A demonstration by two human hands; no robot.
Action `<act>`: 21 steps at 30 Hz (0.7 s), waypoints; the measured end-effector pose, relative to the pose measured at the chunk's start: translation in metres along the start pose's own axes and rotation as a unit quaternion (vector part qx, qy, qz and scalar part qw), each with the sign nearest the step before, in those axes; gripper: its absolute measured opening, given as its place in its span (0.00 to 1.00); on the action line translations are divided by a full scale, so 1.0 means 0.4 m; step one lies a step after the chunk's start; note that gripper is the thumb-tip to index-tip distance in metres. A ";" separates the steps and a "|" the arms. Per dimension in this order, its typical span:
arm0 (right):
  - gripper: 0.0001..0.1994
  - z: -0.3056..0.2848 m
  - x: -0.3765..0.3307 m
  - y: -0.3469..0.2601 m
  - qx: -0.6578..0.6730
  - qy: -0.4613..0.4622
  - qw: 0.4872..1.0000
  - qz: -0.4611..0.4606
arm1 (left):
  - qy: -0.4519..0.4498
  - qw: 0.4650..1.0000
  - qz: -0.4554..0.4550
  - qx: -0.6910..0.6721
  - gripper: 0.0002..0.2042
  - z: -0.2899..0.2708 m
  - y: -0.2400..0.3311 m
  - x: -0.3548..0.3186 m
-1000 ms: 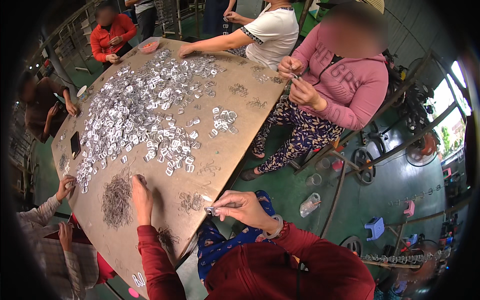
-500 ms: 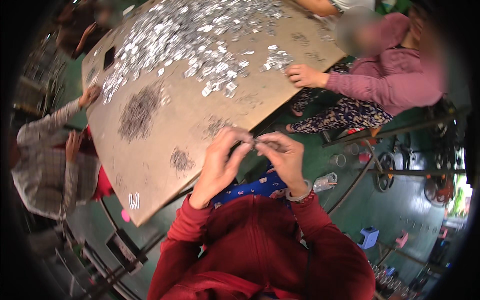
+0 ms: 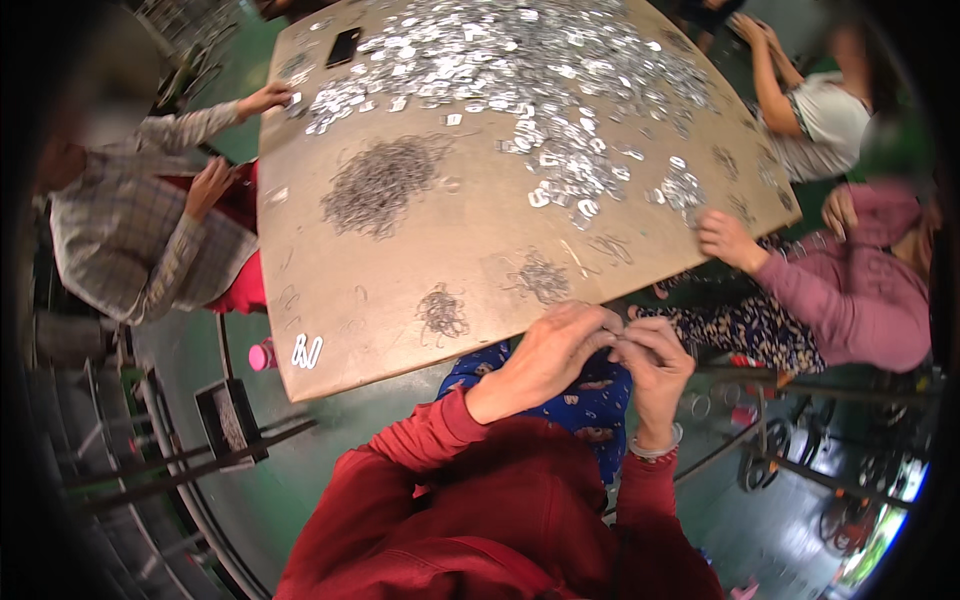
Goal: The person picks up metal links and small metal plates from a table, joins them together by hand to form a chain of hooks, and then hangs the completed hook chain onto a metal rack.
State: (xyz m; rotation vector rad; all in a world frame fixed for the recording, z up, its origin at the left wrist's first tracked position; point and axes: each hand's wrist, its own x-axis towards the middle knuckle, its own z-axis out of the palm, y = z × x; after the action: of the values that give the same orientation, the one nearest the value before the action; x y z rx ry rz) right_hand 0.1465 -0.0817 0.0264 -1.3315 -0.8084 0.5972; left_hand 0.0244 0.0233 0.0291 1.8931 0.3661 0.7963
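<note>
Our left hand (image 3: 545,355) and right hand (image 3: 650,355) pinch a small part, hidden, at the desk (image 3: 400,290) edge; wire clips (image 3: 383,185) at 11 o'clock and metal pieces (image 3: 520,60) at 12 remain heaped.

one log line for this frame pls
left hand + right hand: together at near edge of brown board table, item pinched hidden | nearest: small grey wire heap | big heap of shiny metal pieces far side
</note>
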 end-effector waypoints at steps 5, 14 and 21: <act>0.06 0.004 0.186 0.016 -0.109 -0.051 0.989 0.082 | 0.037 0.999 0.028 -0.006 0.04 -0.022 -0.013 -0.016; 0.09 0.111 0.438 0.324 -0.471 -0.119 0.868 -0.103 | 0.038 0.999 -0.010 0.008 0.05 -0.042 -0.003 -0.057; 0.11 0.022 0.344 0.207 -0.151 -0.117 0.970 0.153 | 0.058 0.998 0.002 -0.010 0.06 -0.023 -0.017 -0.058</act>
State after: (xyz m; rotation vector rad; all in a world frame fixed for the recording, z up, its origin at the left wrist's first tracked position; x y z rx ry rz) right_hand 0.2277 0.0443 -0.0315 -1.7040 -0.9173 0.9142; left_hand 0.0019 0.0195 0.0170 1.8344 0.4249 0.9120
